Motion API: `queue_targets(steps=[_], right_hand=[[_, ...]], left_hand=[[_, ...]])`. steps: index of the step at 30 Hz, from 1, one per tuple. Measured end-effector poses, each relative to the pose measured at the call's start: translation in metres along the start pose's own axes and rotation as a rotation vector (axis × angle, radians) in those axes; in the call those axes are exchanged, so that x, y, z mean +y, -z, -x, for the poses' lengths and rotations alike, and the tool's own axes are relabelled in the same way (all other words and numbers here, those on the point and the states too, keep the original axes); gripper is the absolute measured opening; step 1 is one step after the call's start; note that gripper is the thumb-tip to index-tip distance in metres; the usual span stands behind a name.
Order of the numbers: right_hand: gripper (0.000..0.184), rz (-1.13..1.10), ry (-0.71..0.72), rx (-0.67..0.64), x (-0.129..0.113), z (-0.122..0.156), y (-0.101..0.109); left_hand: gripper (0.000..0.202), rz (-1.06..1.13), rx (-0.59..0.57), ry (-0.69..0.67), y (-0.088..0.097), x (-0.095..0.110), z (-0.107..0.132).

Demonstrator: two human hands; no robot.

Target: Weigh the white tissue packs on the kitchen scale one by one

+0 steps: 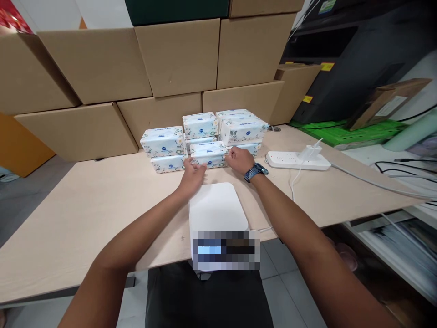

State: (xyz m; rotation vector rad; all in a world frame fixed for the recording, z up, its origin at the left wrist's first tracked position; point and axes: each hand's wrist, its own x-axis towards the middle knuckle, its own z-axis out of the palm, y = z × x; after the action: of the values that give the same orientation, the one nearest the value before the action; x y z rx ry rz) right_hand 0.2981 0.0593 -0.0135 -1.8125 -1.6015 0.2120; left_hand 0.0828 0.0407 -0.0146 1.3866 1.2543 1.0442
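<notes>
Several white tissue packs with blue print are stacked at the back of a pale wooden table. Both my hands reach the front pack, which lies on the table in front of the stack. My left hand touches its left end with fingers curled. At its right end my right hand, a watch on the wrist, closes against the pack. A white flat scale lies just behind my hands, near the table's front edge.
Cardboard boxes are piled along the wall behind the packs. A white power strip with a plugged cable lies to the right. A dark printer and green mat stand at the far right.
</notes>
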Motion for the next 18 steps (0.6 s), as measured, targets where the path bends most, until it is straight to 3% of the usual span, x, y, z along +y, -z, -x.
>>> queue_targets(steps=[5,11,15,18], right_hand=[[0.024,0.011,-0.005,0.024,0.007,-0.001,0.002],[0.034,0.032,-0.014,0.129,0.008,-0.002,0.001],[0.042,0.079,0.015,0.156,0.002,0.001,-0.003],[0.045,0.137,0.033,0.085,-0.002,0.003,-0.005]], left_hand=[[0.054,0.007,0.134,-0.122,-0.001,-0.001,0.004],[0.042,0.126,0.198,-0.028,0.002,-0.003,-0.002],[0.047,0.14,0.162,-0.023,0.002,-0.004,-0.005],[0.05,0.132,0.114,-0.02,0.001,-0.004,-0.005]])
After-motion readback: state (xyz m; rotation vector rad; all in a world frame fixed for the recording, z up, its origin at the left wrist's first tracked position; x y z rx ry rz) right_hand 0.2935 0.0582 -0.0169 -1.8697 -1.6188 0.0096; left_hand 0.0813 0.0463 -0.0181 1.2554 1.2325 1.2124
